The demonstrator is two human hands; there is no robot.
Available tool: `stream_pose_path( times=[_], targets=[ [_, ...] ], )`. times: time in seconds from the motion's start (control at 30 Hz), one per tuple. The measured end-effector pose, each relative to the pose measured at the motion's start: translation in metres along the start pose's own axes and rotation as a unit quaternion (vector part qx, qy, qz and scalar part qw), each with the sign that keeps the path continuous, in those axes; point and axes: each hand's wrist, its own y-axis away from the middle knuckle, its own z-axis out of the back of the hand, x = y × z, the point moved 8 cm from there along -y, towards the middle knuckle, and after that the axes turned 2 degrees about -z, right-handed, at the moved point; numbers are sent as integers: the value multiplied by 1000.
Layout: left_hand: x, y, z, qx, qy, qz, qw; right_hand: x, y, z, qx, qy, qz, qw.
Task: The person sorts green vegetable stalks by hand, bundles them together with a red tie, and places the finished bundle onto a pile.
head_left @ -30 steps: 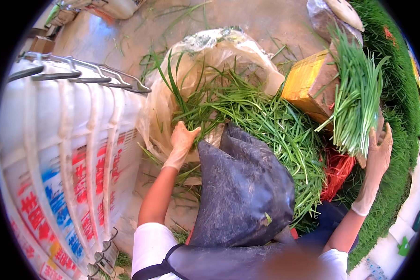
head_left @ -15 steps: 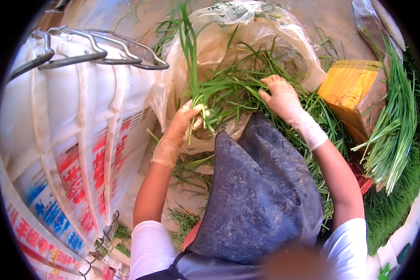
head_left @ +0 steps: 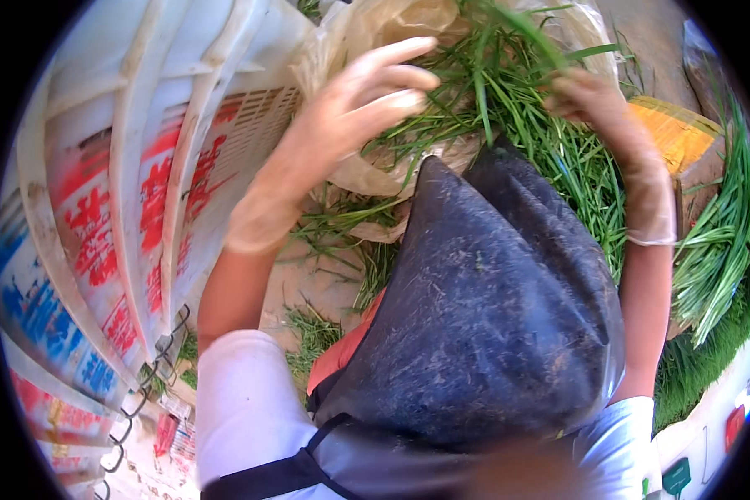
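Note:
My left hand [head_left: 354, 112], in a thin pale glove, is held above the left side of a large clear plastic bag [head_left: 429, 21]. Its fingers are stretched out and apart, with nothing in them. On the right, my gloved right hand [head_left: 592, 104] is smeared by motion, its fingers curled in. A blurred bunch of long green chives [head_left: 525, 33] runs up and left from those fingers. Loose chive leaves [head_left: 517, 104] lie heaped in and over the bag's mouth and spill down beside the dark apron [head_left: 483, 292] over my lap.
A tall white plastic crate [head_left: 133, 167] with red and blue markings stands close on the left. At the right are a box with yellow tape [head_left: 675, 129], a neat bundle of chives [head_left: 717, 242] and a green pile [head_left: 700, 375]. Scraps [head_left: 317, 333] litter the floor.
The chives have left my left hand, which has opened. My right hand has shifted right and up, with the blurred bunch at its fingers. The view has moved, so the crate looks nearer.

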Motion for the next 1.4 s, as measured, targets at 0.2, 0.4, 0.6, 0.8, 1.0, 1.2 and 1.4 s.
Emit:
stream_pose_path(
  times=[0.2,0.4,0.6,0.8,1.0,1.2,1.4],
  targets=[
    [186,152,59,-102,-148,258,949,-82,-13,17,-20,446,-90,890],
    [287,159,82,-286,-46,164,943,25,47,-7,55,-126,47,989],
    [200,206,103,-295,-193,264,898,-39,73,20,-57,-22,-54,997],
    [221,171,-23,-121,-433,65,891,-69,69,-18,-24,44,-70,996],
    [245,216,-11,-78,-455,82,883,29,96,-3,16,-176,52,983],
    [24,202,24,-82,-32,98,991,9,138,48,-205,297,92,928],
    [-164,154,-28,-36,132,-81,987,170,275,50,-189,257,185,930]
  ],
)
